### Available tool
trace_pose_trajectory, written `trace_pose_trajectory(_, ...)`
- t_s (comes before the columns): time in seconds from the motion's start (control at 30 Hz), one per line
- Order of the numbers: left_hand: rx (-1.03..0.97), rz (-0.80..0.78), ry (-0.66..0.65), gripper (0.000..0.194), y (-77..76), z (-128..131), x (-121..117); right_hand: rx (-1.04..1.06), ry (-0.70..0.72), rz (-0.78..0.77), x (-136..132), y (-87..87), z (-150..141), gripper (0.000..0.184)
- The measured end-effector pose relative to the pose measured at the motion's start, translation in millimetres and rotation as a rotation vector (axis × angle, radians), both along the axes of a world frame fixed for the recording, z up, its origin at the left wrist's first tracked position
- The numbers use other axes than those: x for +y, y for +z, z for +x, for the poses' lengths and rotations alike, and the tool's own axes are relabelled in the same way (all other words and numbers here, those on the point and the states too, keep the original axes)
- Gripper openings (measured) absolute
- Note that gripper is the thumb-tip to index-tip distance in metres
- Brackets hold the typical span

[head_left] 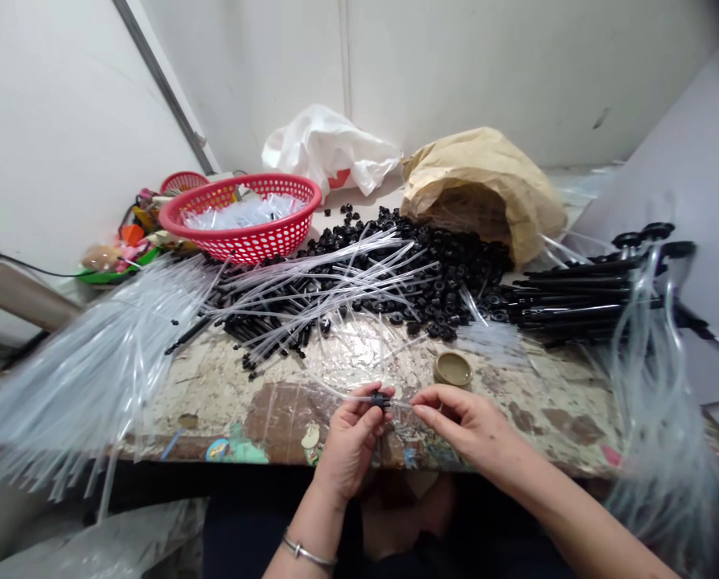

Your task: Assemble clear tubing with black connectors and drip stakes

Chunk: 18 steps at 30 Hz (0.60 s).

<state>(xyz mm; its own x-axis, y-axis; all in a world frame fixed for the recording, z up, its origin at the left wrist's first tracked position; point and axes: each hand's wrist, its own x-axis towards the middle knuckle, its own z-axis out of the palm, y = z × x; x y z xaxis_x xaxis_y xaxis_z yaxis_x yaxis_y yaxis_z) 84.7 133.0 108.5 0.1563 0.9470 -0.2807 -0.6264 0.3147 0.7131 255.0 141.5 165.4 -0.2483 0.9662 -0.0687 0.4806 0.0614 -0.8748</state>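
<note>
My left hand (352, 438) pinches a small black connector (381, 400) over the near edge of the worn table (546, 410). A thin clear tube (341, 394) runs out of the connector toward the left. My right hand (462, 422) pinches the clear tube end just right of the connector, fingertips almost touching the left hand's. A small tan round cap (453, 369) lies on the table just beyond my right hand.
A heap of black connectors (437, 277) spills from a brown paper bag (486, 193). Clear tubes (94, 362) fan out at left, black rods (582, 293) lie at right. At the back stand a red basket (244, 217) and a white plastic bag (329, 149).
</note>
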Motion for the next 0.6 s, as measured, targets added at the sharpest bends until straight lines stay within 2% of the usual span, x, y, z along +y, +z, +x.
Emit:
trace_pose_trajectory(0.17, -0.057, 0.001, 0.011, 0.034, -3.9, -2.0, -0.1, -0.018, 0.006, 0.054, 0.7, -6.6, -1.2, 0.015)
trace_pose_trajectory(0.37, -0.065, -0.025, 0.076, 0.026, -6.2, -0.9, -0.4, -0.062, 0.024, 0.087, 0.0, -5.3, -3.5, 0.016)
trace_pose_trajectory(0.6, -0.028, 0.032, 0.023, 0.027, -3.9, -1.7, -0.6, -0.056, 0.026, 0.107, 0.1, -7.3, -1.9, 0.016)
